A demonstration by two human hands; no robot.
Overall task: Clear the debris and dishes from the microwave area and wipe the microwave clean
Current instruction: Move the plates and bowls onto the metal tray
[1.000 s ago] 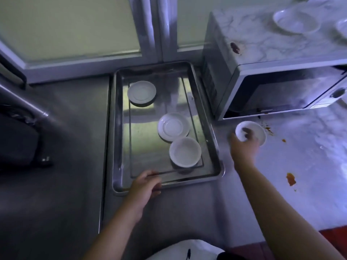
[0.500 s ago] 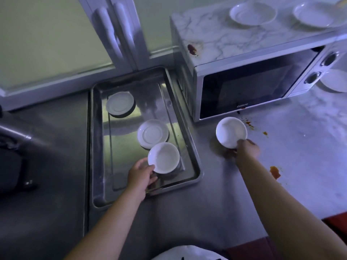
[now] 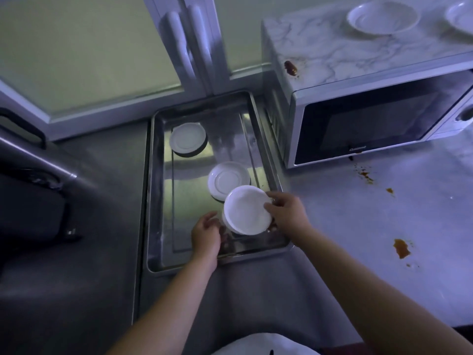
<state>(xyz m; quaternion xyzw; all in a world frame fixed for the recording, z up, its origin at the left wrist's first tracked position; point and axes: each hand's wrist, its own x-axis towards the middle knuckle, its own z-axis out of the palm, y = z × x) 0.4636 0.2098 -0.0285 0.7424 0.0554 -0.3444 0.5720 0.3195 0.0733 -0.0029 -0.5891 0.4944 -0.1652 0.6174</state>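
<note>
Head view: the dish-clearing step was in hand. The right hand (image 3: pixel 286 216) pinched the small round white bowl (image 3: pixel 247 210) by its rim, just above a second white bowl (image 3: pixel 225 224) inside the rectangular steel tray (image 3: pixel 151 201). The left hand (image 3: pixel 206 233) lay against that lower bowl; whether its fingers (image 3: pixel 211 218) gripped it could not be told. Judged next: lower squarely, then release.

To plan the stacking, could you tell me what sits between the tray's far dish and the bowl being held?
In the head view, one white saucer lies between the far dish and the bowl in the right hand.
</note>
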